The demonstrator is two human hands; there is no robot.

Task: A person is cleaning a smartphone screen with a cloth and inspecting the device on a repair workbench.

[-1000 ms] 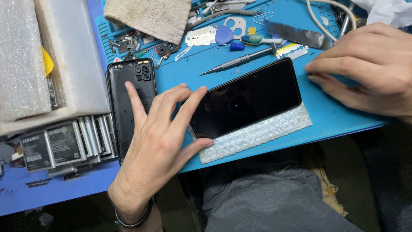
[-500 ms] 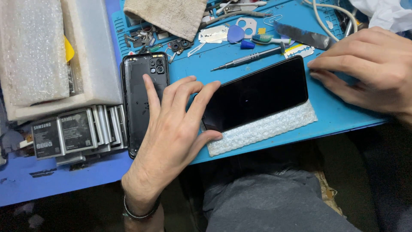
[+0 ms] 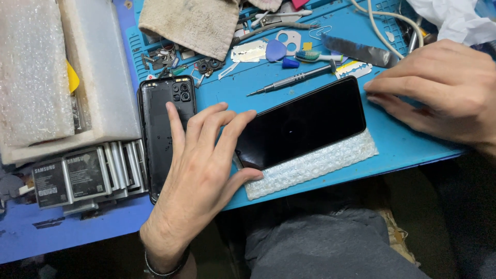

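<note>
A black phone [image 3: 305, 124] lies screen up on a strip of bubble wrap [image 3: 315, 165] on the blue work mat [image 3: 398, 144]. My left hand [image 3: 201, 170] rests flat with spread fingers, its fingertips on the phone's left end and its index finger over a black back cover [image 3: 163, 119] lying inside up beside the phone. My right hand [image 3: 439, 90] lies on the mat with its fingertips touching the phone's right end. Neither hand grips anything.
A screwdriver [image 3: 294, 80], picks, razor blades and small parts lie behind the phone. A beige cloth [image 3: 191, 23] sits at the back. Foam blocks [image 3: 67, 77] and a row of phone batteries [image 3: 77, 173] stand at the left. A white cable [image 3: 387, 20] runs at the back right.
The view has shifted slightly. Both hands stay on the phone's ends, the left hand's fingers a little further onto the phone's left edge.
</note>
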